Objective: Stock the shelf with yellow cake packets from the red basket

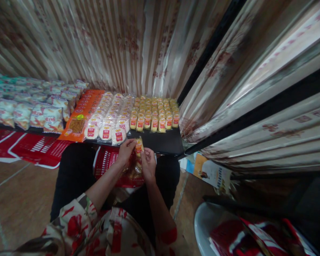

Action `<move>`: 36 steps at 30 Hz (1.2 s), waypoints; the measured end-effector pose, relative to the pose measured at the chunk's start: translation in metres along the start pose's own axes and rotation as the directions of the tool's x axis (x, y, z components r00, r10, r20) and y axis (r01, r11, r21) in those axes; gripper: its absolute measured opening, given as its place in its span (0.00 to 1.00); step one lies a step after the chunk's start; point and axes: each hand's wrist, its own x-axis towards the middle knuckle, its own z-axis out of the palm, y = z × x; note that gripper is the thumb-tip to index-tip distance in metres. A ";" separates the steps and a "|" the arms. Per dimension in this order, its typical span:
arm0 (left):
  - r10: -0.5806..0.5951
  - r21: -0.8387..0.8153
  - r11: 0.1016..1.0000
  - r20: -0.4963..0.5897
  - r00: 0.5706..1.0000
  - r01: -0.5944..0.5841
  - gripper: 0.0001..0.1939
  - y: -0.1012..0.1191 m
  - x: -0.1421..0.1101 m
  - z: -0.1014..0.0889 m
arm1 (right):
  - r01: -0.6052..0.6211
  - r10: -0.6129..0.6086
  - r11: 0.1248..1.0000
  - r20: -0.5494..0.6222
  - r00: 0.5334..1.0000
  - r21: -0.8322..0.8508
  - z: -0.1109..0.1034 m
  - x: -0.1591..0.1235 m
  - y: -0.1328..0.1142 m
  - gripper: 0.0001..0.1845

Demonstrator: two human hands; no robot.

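Note:
Between my two hands is a small wrapped cake [139, 146], yellowish with a red label. My left hand [126, 151] pinches its left edge, and my right hand [148, 164] grips it from the right. Below them, a red basket [104, 161] sits between my knees with more wrapped pieces in it, partly hidden by my hands. Just beyond, rows of the same small yellow wrapped cakes [154, 122] stand on the black shelf [162, 142]. Left of those lie rows of round white wrapped crackers [106, 132] with red labels.
An orange snack bag [76, 122] lies beside the crackers, with many white pouches [52, 117] further left. More red baskets [42, 145] are under the shelf. A curtain [109, 46] hangs behind. At right are a black frame bar [210, 53] and a pale tub [202, 227] holding red packaging.

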 end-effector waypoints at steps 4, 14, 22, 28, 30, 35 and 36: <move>0.012 -0.005 1.000 -0.018 1.000 -0.012 0.09 0.001 0.002 0.000 | -0.038 0.037 0.999 0.060 0.998 0.017 0.004 -0.002 -0.005 0.23; 0.081 0.084 0.993 0.008 0.997 -0.082 0.13 -0.006 0.011 0.002 | 0.015 -0.015 0.995 0.009 1.000 -0.098 0.000 0.006 -0.004 0.17; 0.095 0.115 0.989 -0.016 0.995 -0.092 0.23 -0.006 0.013 0.006 | 0.082 -0.084 0.977 -0.002 0.996 -0.195 -0.002 0.011 -0.012 0.13; 0.149 0.229 0.960 0.075 0.986 -0.163 0.16 -0.009 0.016 0.015 | 0.142 -0.150 0.974 -0.034 0.988 -0.175 -0.010 0.024 -0.020 0.15; 0.155 0.255 0.952 0.079 0.985 -0.171 0.14 -0.011 0.013 0.017 | 0.129 -0.136 0.977 -0.029 0.990 -0.172 -0.014 0.024 -0.019 0.15; 0.166 0.341 0.923 0.070 0.984 -0.180 0.13 -0.010 0.005 0.021 | 0.101 -0.114 0.977 -0.060 0.992 -0.188 -0.018 0.023 -0.013 0.18; 0.159 0.347 0.921 0.079 0.984 -0.177 0.13 -0.010 0.005 0.021 | 0.095 -0.110 0.974 -0.061 0.992 -0.206 -0.018 0.023 -0.012 0.20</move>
